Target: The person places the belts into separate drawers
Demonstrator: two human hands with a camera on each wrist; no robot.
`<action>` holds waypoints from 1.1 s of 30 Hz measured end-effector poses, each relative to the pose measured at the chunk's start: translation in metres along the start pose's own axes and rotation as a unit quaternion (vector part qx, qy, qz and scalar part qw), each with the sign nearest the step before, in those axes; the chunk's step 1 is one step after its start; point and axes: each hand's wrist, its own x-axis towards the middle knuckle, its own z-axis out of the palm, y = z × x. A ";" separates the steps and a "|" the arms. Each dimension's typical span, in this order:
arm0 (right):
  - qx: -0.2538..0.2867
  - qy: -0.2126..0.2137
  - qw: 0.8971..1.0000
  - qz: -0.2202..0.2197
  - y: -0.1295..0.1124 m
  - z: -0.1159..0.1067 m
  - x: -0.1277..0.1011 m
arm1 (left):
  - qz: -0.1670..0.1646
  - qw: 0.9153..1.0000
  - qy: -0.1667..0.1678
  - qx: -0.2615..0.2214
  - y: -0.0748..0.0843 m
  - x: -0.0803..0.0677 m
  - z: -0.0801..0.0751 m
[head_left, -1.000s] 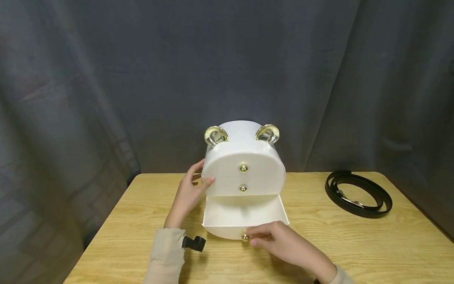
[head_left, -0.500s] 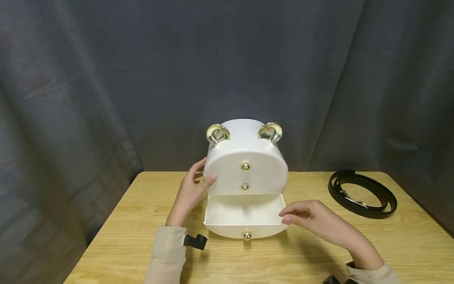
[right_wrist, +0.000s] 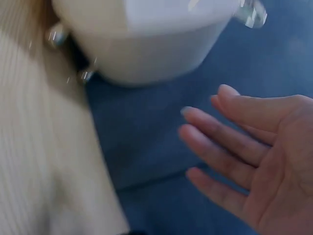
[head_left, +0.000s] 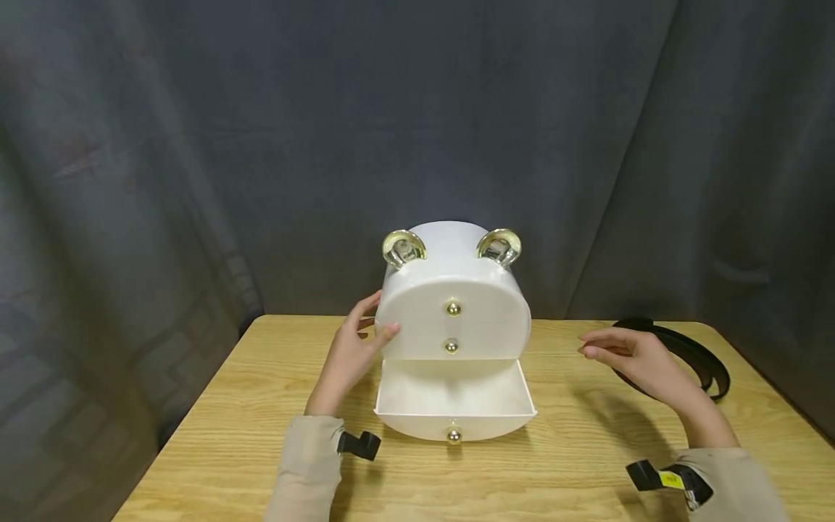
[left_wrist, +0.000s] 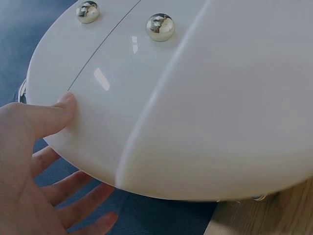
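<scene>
The white drawer box (head_left: pixel 453 304) stood mid-counter (head_left: pixel 222 428), its bottom drawer (head_left: pixel 454 406) pulled out. The left hand (head_left: pixel 349 355) rested on the box's left side, fingers (left_wrist: pixel 54 115) straight. The right hand (head_left: pixel 636 359) hovered right of the box over a black belt (head_left: pixel 707 362), fingers relaxed and apart, holding nothing.

A staged recording corner rather than a lived-in room — a dark grey curtain (head_left: pixel 261 145) hangs from nine to three o'clock behind one light wooden table (head_left: pixel 248 428) (wrist-worn cameras visible).

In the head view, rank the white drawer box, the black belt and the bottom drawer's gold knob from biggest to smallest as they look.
1. white drawer box
2. black belt, partly hidden behind the right hand
3. gold knob
</scene>
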 end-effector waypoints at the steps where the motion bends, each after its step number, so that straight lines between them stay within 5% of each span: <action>1: -0.003 0.011 1.000 0.004 0.007 -0.002 0.001 | -0.002 1.000 -0.001 0.000 0.000 0.000 0.000; 15: -0.014 0.115 0.991 0.065 0.080 -0.023 -0.008 | -0.009 1.000 0.002 0.007 0.002 -0.006 -0.005; 33: -0.061 0.007 0.991 0.120 0.101 -0.020 -0.012 | -0.004 1.000 -0.001 0.003 0.008 -0.007 -0.005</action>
